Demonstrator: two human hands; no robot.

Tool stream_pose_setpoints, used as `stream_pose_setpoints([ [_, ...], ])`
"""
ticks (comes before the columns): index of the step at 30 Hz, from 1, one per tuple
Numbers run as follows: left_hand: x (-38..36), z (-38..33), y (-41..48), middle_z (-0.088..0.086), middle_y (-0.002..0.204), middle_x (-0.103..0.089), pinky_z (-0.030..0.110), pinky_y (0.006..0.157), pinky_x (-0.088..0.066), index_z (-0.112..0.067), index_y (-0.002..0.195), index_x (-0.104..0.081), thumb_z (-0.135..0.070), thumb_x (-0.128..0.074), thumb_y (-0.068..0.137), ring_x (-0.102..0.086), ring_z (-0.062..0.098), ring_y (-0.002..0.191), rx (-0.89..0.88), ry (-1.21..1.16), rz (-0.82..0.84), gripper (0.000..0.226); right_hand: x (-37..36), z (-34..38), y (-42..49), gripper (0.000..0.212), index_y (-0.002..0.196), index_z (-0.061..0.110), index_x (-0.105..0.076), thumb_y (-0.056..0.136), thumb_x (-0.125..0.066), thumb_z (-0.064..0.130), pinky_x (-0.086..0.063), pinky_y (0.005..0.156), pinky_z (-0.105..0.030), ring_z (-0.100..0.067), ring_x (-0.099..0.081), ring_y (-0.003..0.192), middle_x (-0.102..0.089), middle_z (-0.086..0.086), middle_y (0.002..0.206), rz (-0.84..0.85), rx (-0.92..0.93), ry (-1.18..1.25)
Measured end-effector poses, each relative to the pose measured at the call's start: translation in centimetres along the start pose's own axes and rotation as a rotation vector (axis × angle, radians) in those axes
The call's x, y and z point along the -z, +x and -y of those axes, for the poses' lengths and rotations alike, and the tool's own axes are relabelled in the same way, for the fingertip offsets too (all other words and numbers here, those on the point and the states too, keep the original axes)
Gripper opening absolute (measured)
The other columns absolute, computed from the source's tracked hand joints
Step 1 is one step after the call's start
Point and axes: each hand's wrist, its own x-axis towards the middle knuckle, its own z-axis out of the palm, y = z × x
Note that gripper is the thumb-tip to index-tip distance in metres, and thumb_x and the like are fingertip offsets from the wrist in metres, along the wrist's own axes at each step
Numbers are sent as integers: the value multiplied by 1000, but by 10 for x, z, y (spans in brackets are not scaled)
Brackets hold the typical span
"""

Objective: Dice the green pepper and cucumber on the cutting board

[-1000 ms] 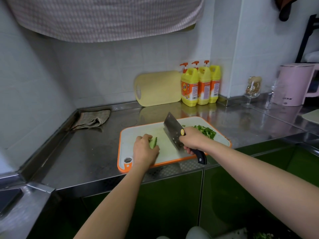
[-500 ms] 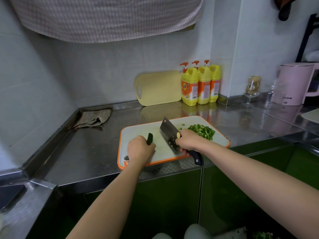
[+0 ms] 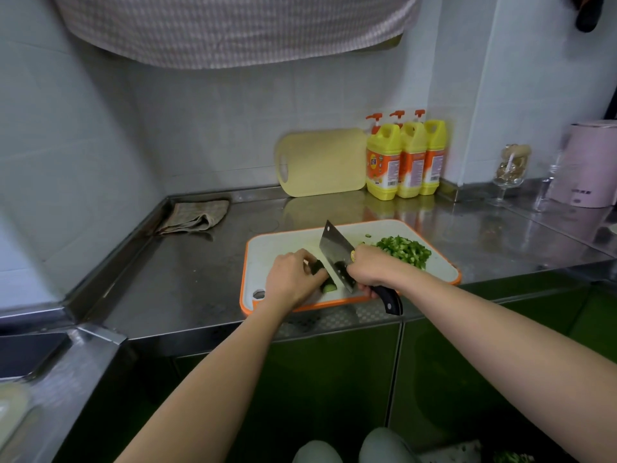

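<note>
Cucumber (image 3: 328, 286) lies at the front of the cutting board (image 3: 277, 245), pinned by the left hand (image 3: 293, 279) with fingers curled over it. The right hand (image 3: 370, 267) grips the cleaver (image 3: 334, 245). Best to tuck the fingertips back, guide the blade along the knuckles, and cut even slices.

Print on the yellow bottles (image 3: 412, 162) and the pink kettle (image 3: 589, 165) is too blurred to read.

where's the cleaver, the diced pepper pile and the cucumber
cleaver (image 3: 335, 250): head view, flat of the blade
diced pepper pile (image 3: 404, 250): head view, middle of the heap
cucumber (image 3: 328, 288): head view, cut end beside the blade
</note>
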Motion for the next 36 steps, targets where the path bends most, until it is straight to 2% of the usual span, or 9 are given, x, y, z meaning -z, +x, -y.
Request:
stream_pose_setpoints([
  [1, -1, 3, 0, 5, 110, -62, 34, 83, -46, -20, 119, -61, -46, -67, 81, -54, 24, 105, -39, 12, 38, 46, 0, -1, 1, 23, 75, -1, -50, 94, -36, 0, -45, 40, -26, -20, -54, 46, -58, -12, 61, 0, 1, 9],
  [3, -4, 7, -1, 5, 125, -55, 36, 95, -40, -21, 132, -53, -48, -70, 78, -47, 25, 115, -62, 70, 105, 63, 1, -3, 1, 22, 78, -1, -51, 93, -36, 0, -45, 40, -25, -20, -54, 46, -58, -12, 63, 5, 8, 36],
  [8, -9, 15, -1, 3, 137, -50, 37, 103, -38, -18, 133, -53, -50, -73, 77, -43, 23, 123, -88, 4, 79, 68, 13, -3, -3, 18, 86, 0, -52, 96, -38, 5, -41, 37, -19, -17, -51, 43, -56, -10, 62, 52, 15, 111],
  [12, -8, 20, -1, 3, 133, -55, 40, 100, -42, -17, 130, -56, -51, -71, 76, -47, 21, 117, -90, -81, 95, 65, 27, 3, -4, 13, 90, 0, -53, 95, -42, 5, -41, 38, -19, -14, -48, 37, -54, -8, 61, 105, 4, 43],
  [17, -11, 22, -1, -2, 141, -49, 37, 105, -38, -17, 132, -55, -47, -70, 80, -42, 19, 125, -122, -65, 74, 62, 38, 10, -5, 12, 86, 3, -49, 94, -40, 3, -38, 36, -16, -12, -43, 30, -49, -7, 60, 165, -30, -9],
  [21, -12, 25, -1, -2, 138, -54, 36, 103, -40, -16, 132, -57, -47, -71, 80, -44, 20, 122, -121, -77, 56, 63, 44, 16, -6, 12, 84, 3, -47, 94, -40, 3, -36, 36, -14, -12, -41, 29, -46, -7, 59, 196, -24, -42],
  [26, -13, 26, 1, -1, 136, -56, 38, 103, -41, -15, 132, -58, -47, -73, 79, -45, 20, 121, -128, -91, 54, 64, 49, 16, -3, 19, 77, 3, -46, 95, -43, 6, -35, 35, -15, -12, -40, 29, -45, -7, 58, 195, -50, -57],
  [31, -16, 29, 2, 0, 132, -60, 43, 102, -45, -13, 129, -60, -50, -75, 75, -50, 20, 118, -109, -136, 65, 67, 48, 18, -5, 15, 81, 4, -46, 95, -43, 4, -35, 35, -16, -12, -40, 29, -45, -6, 57, 157, -44, -9],
  [36, -16, 30, 2, 1, 131, -60, 45, 101, -45, -13, 130, -59, -50, -74, 76, -51, 20, 118, -103, -144, 69, 68, 49, 23, -10, 20, 77, 4, -47, 96, -42, 5, -35, 34, -15, -12, -40, 28, -45, -6, 56, 160, -37, -29],
])
